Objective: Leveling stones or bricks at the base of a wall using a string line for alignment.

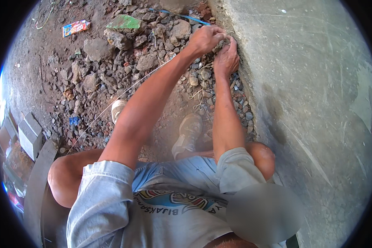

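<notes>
At the edge of the concrete slab [301, 82], both my hands are close together over rough rubble. My left hand [206, 39] has its fingers curled and pinched near a thin pale strand. My right hand [226, 60] is just below it, fingers bent up around a small lump at the edge. What either holds is too small and hidden to make out. A thin white string [91, 126] runs diagonally over the ground toward my hands, partly behind my left forearm. Loose tangled twine [198, 95] lies below my hands.
Rocks and gravel [97, 49] cover the dirt, with a green shard [124, 22], a crumpled wrapper [75, 28], blue cord [182, 16] and blue scrap [74, 120]. Grey blocks [30, 134] and a curved board [37, 186] are at left. My shoes [188, 132] rest on the dirt.
</notes>
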A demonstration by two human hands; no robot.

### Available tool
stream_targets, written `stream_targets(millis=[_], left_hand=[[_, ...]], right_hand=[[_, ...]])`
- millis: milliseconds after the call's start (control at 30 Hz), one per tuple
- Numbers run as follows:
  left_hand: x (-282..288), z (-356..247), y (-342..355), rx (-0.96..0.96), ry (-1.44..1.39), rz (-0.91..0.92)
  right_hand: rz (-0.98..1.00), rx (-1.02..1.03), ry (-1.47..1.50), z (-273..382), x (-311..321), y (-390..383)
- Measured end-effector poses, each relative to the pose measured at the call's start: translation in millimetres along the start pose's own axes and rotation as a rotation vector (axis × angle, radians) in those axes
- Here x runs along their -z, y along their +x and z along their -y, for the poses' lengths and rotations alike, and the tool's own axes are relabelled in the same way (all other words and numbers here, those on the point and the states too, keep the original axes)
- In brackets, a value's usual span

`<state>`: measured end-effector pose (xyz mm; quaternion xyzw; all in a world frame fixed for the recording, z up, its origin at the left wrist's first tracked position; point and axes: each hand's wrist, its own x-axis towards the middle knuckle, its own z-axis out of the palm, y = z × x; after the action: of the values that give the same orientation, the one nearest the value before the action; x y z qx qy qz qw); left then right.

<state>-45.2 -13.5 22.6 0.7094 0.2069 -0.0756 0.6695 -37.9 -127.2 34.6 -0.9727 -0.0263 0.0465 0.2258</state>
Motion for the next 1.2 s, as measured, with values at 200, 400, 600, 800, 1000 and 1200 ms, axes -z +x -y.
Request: stream_targets(millis=[200, 400, 600, 800, 1000, 1200], left_hand=[[31.1, 10.8, -53.9, 0.003, 0.224, -0.053], [22.5, -2.2, -47.8, 0.163, 0.207, -0.108], [5.9, 5.8, -40.6, 0.064, 0.151, -0.129], [1.7, -3.4, -26.6, 0.084, 0.169, -0.145], [21.5, -4.6, -30.2, 0.089, 0.129, 0.041], [43.4, 2.5, -84.2, 0.039, 0.281, 0.026]], right_hand=[[0.008, -0.012, -0.136, 6.5, -0.8, 2.2], [0.109, 0.062, -0.277, -1.7, 0.9, 6.6], [0.165, 0.068, -0.318, -0.3, -1.2, 4.0], [0.238, 0.096, -0.306, -7.7, -0.6, 0.8], [0.257, 0.163, -0.348, -14.1, 2.2, 7.9], [0.217, 0.166, -0.382, -18.2, 3.1, 5.6]])
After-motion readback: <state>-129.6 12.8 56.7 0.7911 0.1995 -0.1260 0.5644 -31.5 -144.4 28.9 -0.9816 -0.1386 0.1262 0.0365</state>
